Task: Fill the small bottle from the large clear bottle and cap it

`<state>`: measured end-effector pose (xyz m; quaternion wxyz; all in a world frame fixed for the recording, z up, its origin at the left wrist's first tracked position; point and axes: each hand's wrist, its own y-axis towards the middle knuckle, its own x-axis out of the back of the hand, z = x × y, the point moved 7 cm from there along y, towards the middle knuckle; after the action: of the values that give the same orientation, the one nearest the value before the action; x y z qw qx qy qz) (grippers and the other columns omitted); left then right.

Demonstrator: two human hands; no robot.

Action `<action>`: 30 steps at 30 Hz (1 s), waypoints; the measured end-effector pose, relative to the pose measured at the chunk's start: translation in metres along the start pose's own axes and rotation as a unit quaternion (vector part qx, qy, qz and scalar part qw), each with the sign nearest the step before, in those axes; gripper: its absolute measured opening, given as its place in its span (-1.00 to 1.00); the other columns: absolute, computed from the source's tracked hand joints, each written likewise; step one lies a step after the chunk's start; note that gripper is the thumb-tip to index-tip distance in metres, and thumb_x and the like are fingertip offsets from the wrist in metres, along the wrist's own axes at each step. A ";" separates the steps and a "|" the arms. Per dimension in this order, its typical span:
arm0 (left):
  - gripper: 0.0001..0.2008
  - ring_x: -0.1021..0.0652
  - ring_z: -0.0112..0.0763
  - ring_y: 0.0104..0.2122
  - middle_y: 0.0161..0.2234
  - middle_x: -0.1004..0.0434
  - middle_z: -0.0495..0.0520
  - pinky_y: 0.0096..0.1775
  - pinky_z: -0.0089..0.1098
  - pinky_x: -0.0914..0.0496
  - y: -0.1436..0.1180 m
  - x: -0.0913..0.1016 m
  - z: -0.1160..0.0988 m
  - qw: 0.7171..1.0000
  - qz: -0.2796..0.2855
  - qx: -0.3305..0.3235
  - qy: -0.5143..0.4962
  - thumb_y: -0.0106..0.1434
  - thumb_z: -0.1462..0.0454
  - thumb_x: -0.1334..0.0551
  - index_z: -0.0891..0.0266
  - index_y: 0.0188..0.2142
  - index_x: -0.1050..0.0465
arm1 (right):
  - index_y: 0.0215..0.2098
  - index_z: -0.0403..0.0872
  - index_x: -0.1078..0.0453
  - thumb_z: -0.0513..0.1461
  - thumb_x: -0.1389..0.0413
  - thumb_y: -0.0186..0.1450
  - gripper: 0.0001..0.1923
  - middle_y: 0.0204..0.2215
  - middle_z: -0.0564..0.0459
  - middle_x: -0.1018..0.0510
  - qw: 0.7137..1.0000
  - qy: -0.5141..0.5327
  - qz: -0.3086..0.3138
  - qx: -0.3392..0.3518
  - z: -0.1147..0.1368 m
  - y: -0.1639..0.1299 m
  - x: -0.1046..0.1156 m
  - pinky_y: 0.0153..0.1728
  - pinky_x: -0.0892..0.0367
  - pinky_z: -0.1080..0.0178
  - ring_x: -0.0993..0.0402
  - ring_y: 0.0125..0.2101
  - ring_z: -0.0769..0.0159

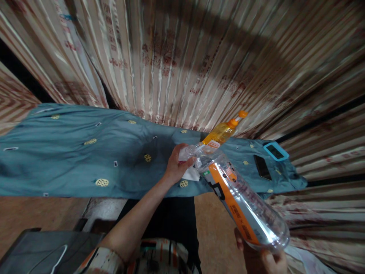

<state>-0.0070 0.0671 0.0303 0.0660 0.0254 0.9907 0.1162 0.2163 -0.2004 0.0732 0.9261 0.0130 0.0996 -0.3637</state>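
Holding bottle [242, 201] tilted, neck over desk [71, 160] | left hand [178, 163]: gripping neck end | right hand [264, 260]: cupping base | done: bottle off desk, looks empty | remaining: not set down; cap unclear

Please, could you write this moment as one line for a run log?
left grip: at neck of clear bottle | right grip: at its base | bottle: tilted | nearby: orange-capped bottle; phone on teal cloth

From here I see smooth, glossy plastic on the large bottle [251, 213], matt cloth [71, 161] (softly creased), and a satiny curtain [176, 72].
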 end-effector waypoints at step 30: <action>-0.45 -0.62 -0.15 -0.03 0.03 -0.61 0.12 0.02 -0.21 -0.55 -0.001 -0.001 0.004 1.000 -0.004 -0.001 -0.013 0.22 0.09 -0.53 0.12 0.14 -0.47 | 0.18 0.02 -0.43 -0.03 -0.56 0.16 -0.28 -0.42 0.08 -0.69 1.000 0.004 -0.003 0.013 -0.002 -0.002 0.000 -0.51 -0.47 0.24 -0.59 -0.53 0.18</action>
<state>-0.0051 0.0671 0.0266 0.0791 0.0226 0.9898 0.1167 0.2149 -0.2015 0.0717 0.9245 0.0258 0.0986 -0.3674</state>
